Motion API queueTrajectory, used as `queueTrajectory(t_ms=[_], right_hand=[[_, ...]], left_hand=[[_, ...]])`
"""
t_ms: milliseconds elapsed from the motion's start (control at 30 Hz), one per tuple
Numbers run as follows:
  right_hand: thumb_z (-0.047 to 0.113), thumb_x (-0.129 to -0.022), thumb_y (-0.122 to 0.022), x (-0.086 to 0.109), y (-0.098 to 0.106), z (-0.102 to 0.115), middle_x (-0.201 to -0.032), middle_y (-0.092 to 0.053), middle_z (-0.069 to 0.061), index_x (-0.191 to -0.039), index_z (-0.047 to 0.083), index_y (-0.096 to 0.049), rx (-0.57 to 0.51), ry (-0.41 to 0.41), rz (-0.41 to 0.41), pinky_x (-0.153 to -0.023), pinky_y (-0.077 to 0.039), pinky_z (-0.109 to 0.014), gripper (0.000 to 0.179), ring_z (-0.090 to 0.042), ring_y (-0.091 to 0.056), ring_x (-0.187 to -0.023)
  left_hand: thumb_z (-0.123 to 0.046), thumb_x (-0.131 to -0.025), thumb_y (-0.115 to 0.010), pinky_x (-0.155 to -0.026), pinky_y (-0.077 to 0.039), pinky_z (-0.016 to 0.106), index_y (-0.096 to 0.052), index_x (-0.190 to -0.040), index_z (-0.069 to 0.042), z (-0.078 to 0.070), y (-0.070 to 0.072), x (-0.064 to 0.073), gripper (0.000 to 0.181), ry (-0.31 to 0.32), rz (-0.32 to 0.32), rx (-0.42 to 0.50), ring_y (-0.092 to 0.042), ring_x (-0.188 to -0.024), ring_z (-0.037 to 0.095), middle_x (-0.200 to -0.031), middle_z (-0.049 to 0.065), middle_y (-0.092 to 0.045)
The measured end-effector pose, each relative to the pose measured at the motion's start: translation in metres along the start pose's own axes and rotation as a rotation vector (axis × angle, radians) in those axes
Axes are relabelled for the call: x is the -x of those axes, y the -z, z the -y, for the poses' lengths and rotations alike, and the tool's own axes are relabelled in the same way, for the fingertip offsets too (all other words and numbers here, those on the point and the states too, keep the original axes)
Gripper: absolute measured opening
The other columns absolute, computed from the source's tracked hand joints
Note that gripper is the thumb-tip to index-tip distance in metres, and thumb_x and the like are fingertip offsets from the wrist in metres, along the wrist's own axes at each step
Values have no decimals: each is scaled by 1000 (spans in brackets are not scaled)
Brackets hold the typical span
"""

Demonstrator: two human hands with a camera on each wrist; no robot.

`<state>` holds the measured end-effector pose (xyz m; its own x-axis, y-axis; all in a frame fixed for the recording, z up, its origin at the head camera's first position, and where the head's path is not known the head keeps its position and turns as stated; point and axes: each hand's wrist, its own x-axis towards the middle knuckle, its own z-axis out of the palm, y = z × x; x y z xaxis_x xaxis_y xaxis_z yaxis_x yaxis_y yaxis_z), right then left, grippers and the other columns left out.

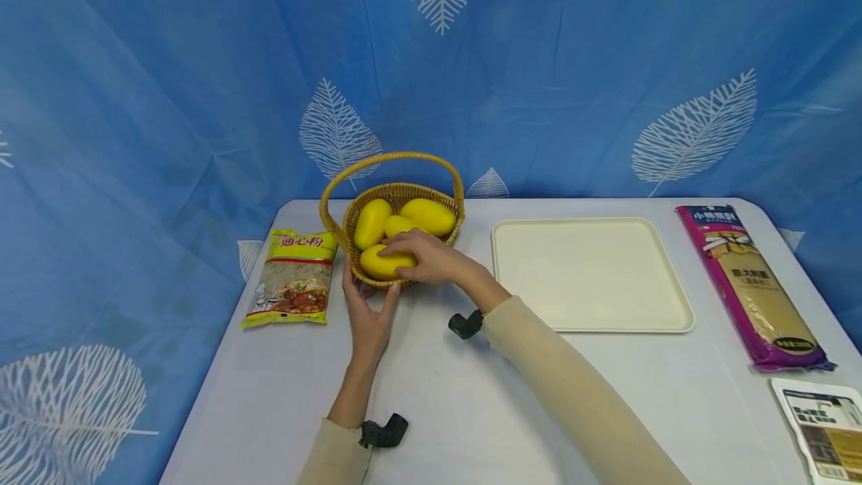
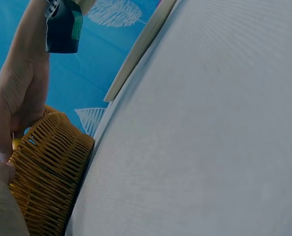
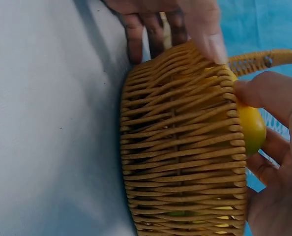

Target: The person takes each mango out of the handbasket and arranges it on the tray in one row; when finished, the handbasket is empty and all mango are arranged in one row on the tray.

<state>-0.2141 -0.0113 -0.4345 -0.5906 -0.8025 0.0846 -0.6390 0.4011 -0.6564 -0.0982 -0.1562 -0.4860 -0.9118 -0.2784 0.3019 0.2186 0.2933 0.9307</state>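
A wicker basket with a tall arched handle stands at the back left of the table and holds several yellow mangoes. My left hand grips the basket's front side, its thumb on the rim and its fingers spread low along the wicker, as the right wrist view shows. Over the front of the basket, my right hand holds the nearest mango between thumb and fingers. That mango shows just above the rim in the right wrist view. The left wrist view shows the basket's woven outer wall.
Left of the basket lies a yellow-topped bag of macaroni. A cream rectangular tray sits to the right on the white table. Farther right are a purple spaghetti pack and a white packet. A blue leaf-patterned curtain hangs behind.
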Motion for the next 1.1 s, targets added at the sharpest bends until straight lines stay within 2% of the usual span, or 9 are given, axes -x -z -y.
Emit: queueTrajectory(t_ms=[200, 533, 967, 1100], right_hand=[[15, -95, -64, 9, 9, 0, -147, -50, -8, -135, 13, -61, -46, 25, -79, -119, -25, -48, 40, -27, -43, -138], [16, -94, -65, 20, 12, -6, -146, -52, -9, -132, 13, -63, -69, 67, -151, -116, -29, -52, 38, -28, -44, -137], [17, -90, -70, 38, 8, -3, -141, -56, -7, -128, 16, -66, -102, 24, -388, -109, -39, -49, 38, -29, -48, -133], [17, -89, -71, 49, 10, -1, -141, -56, -5, -127, 16, -67, -122, 14, -477, -94, -52, -42, 38, -27, -49, -130]], left_hand=[[-11, -92, -68, -104, -34, 60, -7, -155, 1, -1, 0, 0, 88, 11, 5, -5, -30, -139, 42, -160, 23, -14], [-11, -92, -68, -104, -33, 61, -7, -155, 2, 0, 0, 0, 88, 10, 2, -3, -27, -140, 45, -159, 26, -13], [-10, -92, -67, -103, -34, 63, -7, -154, 4, -2, 0, 1, 87, 0, 2, -6, -29, -137, 49, -157, 30, -13], [-10, -92, -67, -103, -34, 62, -7, -154, 3, -1, 0, 1, 87, -4, 1, -5, -29, -138, 48, -158, 28, -14]])
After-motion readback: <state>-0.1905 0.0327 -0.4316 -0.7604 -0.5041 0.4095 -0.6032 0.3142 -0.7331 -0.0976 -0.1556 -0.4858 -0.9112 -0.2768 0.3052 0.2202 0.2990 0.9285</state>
